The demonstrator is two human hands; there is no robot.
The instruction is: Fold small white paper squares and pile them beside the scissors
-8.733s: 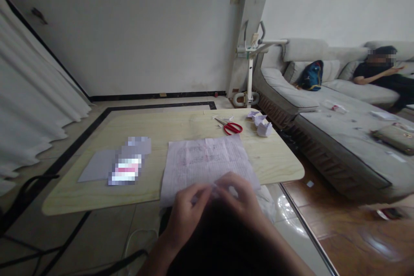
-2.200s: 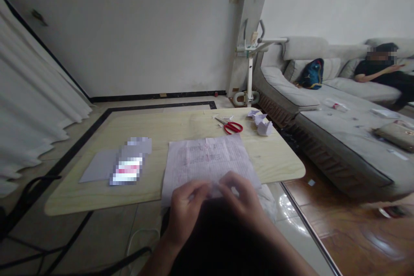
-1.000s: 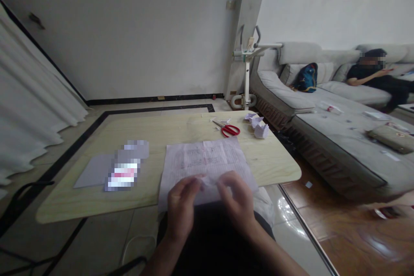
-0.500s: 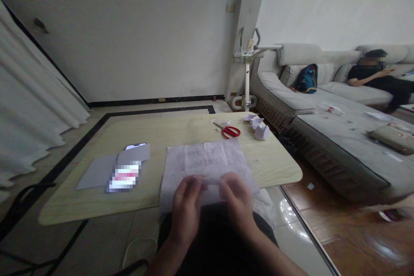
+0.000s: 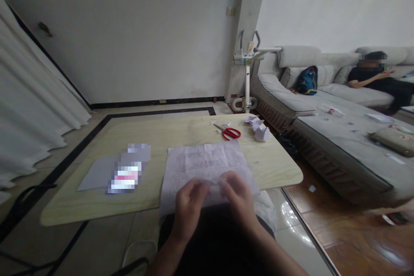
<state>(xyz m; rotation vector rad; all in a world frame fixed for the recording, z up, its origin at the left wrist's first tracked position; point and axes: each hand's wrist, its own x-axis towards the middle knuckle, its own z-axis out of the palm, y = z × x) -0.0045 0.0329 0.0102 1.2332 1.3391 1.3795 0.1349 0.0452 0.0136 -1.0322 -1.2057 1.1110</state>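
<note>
Between my fingertips is a small strip of paper (image 5: 213, 182), pale and partly hidden. My left hand (image 5: 191, 198) pinches its left end and my right hand (image 5: 237, 192) pinches its right end; both hands are closed. Under them lies a large printed sheet (image 5: 203, 159) with fold creases, hanging over the table's near edge. Beyond the sheet rest red-handled scissors (image 5: 231, 133), blades toward the back left, with small paper scraps around the blades. To their right sit several folded or crumpled paper pieces (image 5: 261, 133).
The light wooden table (image 5: 155, 133) has rounded corners. On its left are white paper (image 5: 93, 174) and a blurred-out bright screen (image 5: 125, 177). A grey sofa (image 5: 339, 138) stands at the right, with a person (image 5: 371, 77) seated at its far end.
My hands have come slightly closer together, the left moving a little to the right. The paper strip between them looks shorter or more folded. The view has shifted slightly.
</note>
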